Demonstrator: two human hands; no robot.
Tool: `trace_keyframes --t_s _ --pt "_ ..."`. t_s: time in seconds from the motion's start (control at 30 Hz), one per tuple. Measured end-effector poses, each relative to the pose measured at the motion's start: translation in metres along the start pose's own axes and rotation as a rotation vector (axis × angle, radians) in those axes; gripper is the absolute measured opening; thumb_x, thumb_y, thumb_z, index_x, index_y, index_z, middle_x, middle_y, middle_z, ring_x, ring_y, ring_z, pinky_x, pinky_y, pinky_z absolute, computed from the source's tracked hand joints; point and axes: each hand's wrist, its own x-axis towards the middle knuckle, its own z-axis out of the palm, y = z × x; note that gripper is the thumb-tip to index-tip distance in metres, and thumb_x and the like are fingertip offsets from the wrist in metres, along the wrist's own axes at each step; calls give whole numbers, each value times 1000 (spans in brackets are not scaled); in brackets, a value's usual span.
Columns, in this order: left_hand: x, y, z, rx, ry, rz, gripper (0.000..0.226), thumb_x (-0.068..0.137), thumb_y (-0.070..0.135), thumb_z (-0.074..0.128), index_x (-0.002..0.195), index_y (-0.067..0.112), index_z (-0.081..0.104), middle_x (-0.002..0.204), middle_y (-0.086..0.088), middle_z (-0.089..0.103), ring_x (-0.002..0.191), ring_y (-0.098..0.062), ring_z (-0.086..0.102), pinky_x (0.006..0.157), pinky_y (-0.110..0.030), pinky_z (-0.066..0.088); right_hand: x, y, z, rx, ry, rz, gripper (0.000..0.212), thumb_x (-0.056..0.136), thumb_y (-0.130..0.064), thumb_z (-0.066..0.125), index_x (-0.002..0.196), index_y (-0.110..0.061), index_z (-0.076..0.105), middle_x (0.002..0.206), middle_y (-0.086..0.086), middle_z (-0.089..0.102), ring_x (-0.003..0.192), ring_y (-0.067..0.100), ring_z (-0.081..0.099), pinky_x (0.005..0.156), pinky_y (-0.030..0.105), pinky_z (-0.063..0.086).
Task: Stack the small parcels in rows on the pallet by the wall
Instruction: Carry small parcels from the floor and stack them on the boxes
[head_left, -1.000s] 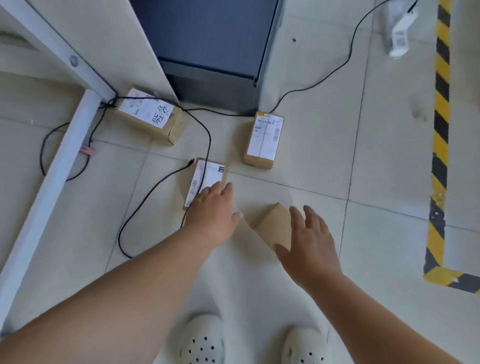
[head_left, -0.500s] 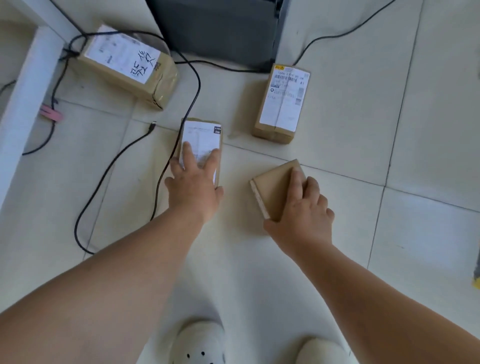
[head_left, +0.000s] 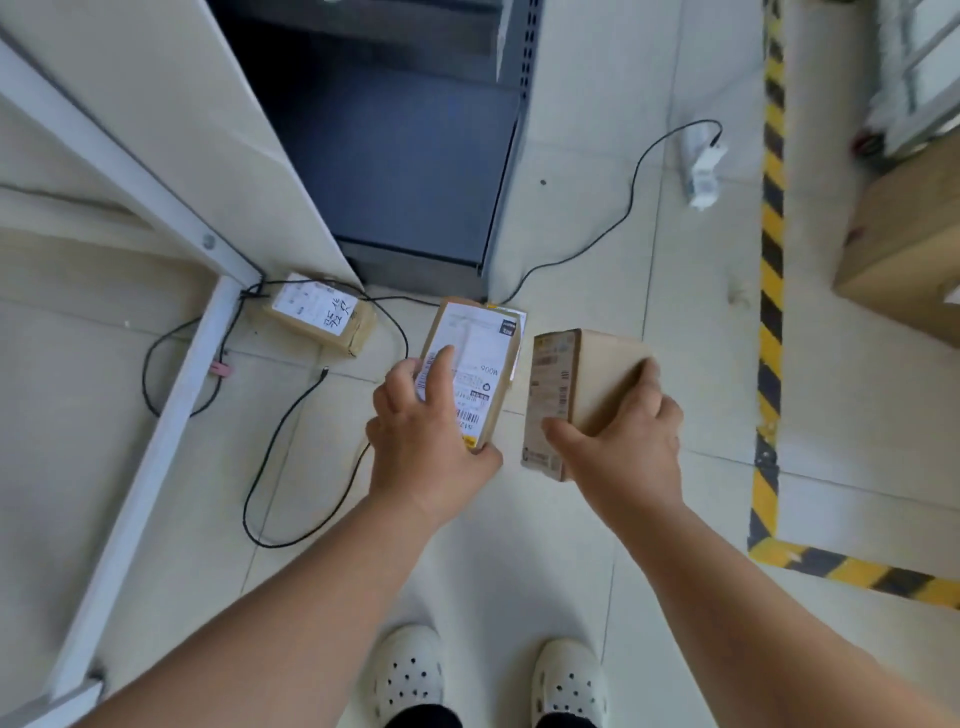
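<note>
1. Pale floor tiles (head_left: 597, 545) spread beneath me. Yellow-and-black hazard tape (head_left: 771, 270) runs along my right, and my white clogs (head_left: 410, 670) show at the bottom edge.
2. My left hand (head_left: 431, 447) grips a labelled parcel (head_left: 472, 374) held above the floor. One finger lies across its white shipping label and the rest curl round its near end.
3. My right hand (head_left: 623, 441) grips a brown parcel (head_left: 587, 384) tipped on edge, with the thumb on its printed side face and the fingers wrapped over the plain top. It hangs just beside the labelled parcel, and a narrow gap separates them.
4. A third parcel (head_left: 322, 317) lies on the floor against the white desk leg (head_left: 156, 441), its label marked with handwriting. A black cable (head_left: 291, 431) loops past it.
5. A dark cabinet (head_left: 405, 156) stands beyond, and a larger cardboard box (head_left: 909, 249) sits at the far right.
</note>
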Motion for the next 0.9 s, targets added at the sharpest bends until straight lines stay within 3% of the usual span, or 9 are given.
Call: trace_keyframes --t_s 0.1,0.27,0.53,0.63,0.77,0.9 --pt "-32 56 -69 -36 47 87 99 66 37 75 149 29 22 140 -2 19 124 -22 21 96 -41 43 -39 -34 -77 66 49 -8 114 73 -49 74 156 -28 -2 149 5 26 132 29 39 107 48 40" --pt "-87 147 -176 -55 111 241 99 64 39 79 147 28 26 138 -3 22 124 -25 24 99 -43 44 -110 -82 -204 214 124 -25 114 76 -45 76 157 -25 -1 147 3 28 133 22 37 105 40 40" --pt "-174 266 -310 -96 176 509 94 68 42 79 146 22 30 142 -4 21 126 -20 20 106 -33 32 -217 -128 -371 419 307 -43 112 65 -51 76 154 -28 12 135 3 36 122 21 46 98 46 50" --pt "-199 303 -349 -109 175 634 93 68 46 79 145 25 29 140 -1 21 127 -21 23 105 -31 33 -253 -134 -418 499 394 -49 110 62 -51 78 152 -28 17 134 2 36 117 20 50 91 46 55" --pt "-230 338 -388 -100 110 796 91 72 47 76 145 31 24 141 3 15 130 -19 20 100 -26 32 -299 -129 -454 626 528 -34 105 50 -62 74 141 -31 32 131 3 50 110 23 61 78 44 61" --pt "-259 355 -410 -73 35 966 93 71 48 77 145 32 23 140 3 15 128 -20 20 104 -31 34 -353 -118 -465 766 624 39 115 49 -63 74 149 -39 22 134 0 44 112 23 60 77 43 61"
